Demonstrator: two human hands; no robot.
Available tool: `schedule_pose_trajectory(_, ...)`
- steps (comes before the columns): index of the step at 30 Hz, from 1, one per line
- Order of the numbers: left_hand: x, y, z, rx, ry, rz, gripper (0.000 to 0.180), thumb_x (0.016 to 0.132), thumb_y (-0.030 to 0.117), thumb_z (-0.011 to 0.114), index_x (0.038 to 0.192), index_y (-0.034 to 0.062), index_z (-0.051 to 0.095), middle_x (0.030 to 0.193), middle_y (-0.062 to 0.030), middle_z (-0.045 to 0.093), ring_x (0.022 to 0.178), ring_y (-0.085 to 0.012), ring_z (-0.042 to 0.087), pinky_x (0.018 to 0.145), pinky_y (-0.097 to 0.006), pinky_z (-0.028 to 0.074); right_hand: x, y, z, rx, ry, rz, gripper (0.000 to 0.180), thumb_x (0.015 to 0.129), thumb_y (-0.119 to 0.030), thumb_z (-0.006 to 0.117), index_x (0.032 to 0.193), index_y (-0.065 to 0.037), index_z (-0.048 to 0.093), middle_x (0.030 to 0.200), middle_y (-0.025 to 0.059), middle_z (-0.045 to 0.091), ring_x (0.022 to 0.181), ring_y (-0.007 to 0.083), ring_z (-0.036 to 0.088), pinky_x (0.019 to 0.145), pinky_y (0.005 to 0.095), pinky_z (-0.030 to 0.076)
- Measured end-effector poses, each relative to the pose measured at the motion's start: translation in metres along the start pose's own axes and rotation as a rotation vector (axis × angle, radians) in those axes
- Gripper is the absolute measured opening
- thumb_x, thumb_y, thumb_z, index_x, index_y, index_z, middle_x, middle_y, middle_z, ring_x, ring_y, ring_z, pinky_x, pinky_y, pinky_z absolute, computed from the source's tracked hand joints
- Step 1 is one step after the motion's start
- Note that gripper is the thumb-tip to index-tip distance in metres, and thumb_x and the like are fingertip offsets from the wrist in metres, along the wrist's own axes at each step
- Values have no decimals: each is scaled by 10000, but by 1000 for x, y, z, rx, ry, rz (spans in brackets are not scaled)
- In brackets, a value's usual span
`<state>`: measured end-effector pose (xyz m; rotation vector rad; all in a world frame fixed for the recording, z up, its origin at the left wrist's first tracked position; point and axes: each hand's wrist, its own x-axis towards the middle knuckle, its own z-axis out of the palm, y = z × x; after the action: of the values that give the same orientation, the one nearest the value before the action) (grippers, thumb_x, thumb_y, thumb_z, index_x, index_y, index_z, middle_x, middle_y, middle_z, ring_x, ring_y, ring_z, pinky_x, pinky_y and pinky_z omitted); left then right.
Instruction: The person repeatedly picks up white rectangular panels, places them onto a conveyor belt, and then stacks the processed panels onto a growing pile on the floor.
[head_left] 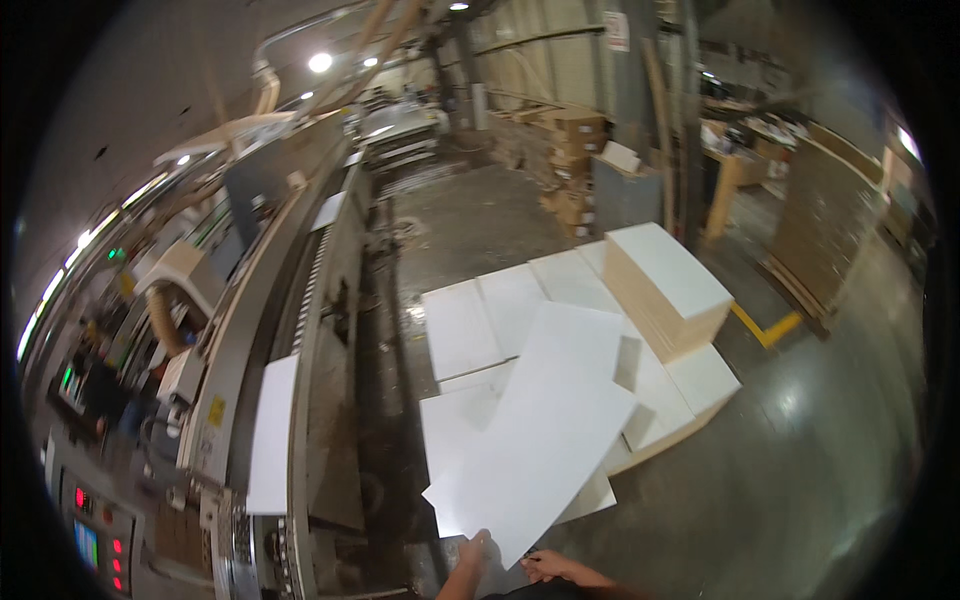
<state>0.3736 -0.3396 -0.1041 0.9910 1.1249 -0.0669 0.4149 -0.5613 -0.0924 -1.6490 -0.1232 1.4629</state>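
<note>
A long white panel [540,440] lies slanted over the stacks, its near corner pointing toward me. My left hand [474,556] is closed on the panel's near edge, thumb on top. Just right of the near corner is my right hand [543,567], its fingers curled together close to the panel's edge; what they hold, if anything, I cannot make out. Another white panel [575,335] shows beyond the first, overlapping it. Beneath them are stacks of white panels [465,320], and a taller stack [670,270] with pale edges rises at the back right.
A long machine [325,400] runs along my left, with a white panel [272,435] on its bed and a control panel [95,535] with lit red displays. Cardboard boxes [575,150] are stacked ahead. A brown board [825,225] stands at the right, past a yellow floor line [770,330].
</note>
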Motion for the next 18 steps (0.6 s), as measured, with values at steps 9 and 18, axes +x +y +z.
schedule_pose_trajectory(9, -41, -42, -130, -107, 531, 253, 301, 902, 305, 633, 899, 4, 632, 764, -47, 613, 677, -141, 538, 615, -317, 452, -30, -22, -59, 704, 582, -5, 585, 987, -409, 538, 1390, -14, 382, 1205, 202, 574, 925, 351, 651, 706, 464, 587)
schedule_pose_trajectory(18, -206, -3, -231, 117, 1168, 385, 374, 953, 345, 572, 860, -11, 640, 796, -206, 671, 748, -391, 642, 702, -450, 487, 84, 20, -23, 1079, 20, 2, 454, 1005, -404, 331, 1314, -146, 541, 1291, 76, 611, 1189, 307, 574, 944, 551, 494)
